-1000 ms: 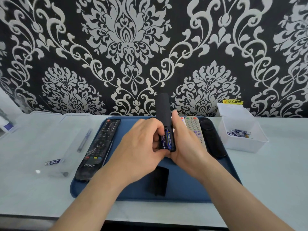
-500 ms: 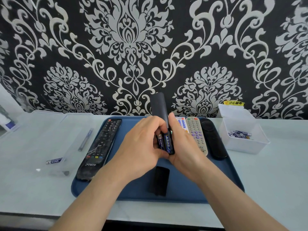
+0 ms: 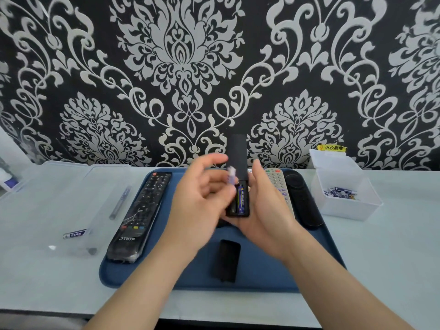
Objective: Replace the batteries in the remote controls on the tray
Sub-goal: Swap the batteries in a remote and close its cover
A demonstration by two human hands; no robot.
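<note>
**Holding a battery beside the open compartment**

The left hand [image 3: 202, 198], motion-blurred at frame centre, appears to pinch a loose battery [image 3: 232, 175] at its fingertips with the other fingers spread, though the grip is smeared. That battery sits just left of the black remote [image 3: 237, 153]. The right hand [image 3: 264, 210] grasps the remote upright, its long axis running up the frame. A seated battery [image 3: 241, 198] fills the right slot, and the left slot looks empty. Spare cells lie in the white box [image 3: 345, 208] at right, nearer the right hand.
</note>
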